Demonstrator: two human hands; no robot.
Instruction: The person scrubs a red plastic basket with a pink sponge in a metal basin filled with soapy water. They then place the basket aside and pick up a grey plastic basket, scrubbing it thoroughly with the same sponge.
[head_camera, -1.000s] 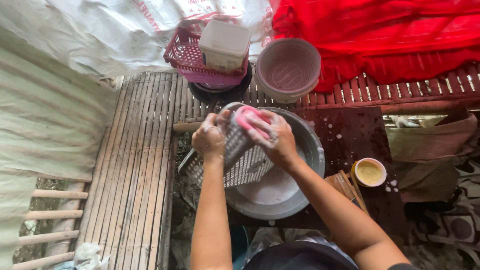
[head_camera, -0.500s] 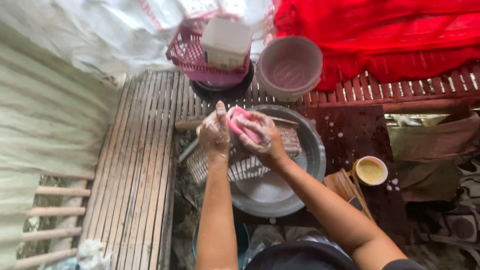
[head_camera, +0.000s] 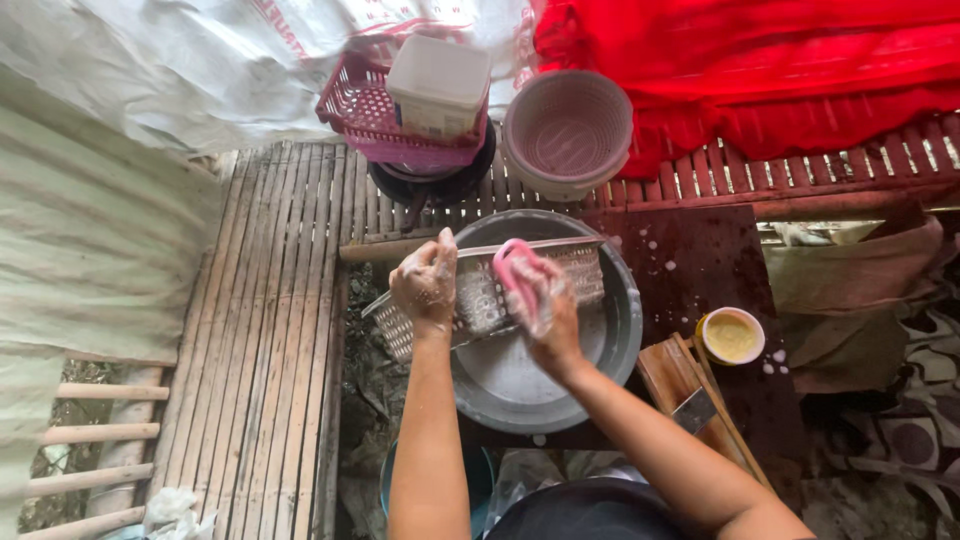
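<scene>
White boxy tub (head_camera: 438, 85) in the pink basket (head_camera: 365, 110); white sheeting with red print (head_camera: 290, 30) behind

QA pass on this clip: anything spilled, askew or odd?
Suds are splashed on the dark board right of the basin. The wire rack lies tilted over the basin's rim, held by the left hand while the right hand presses a pink sponge to it. Nothing looks damaged.
</scene>
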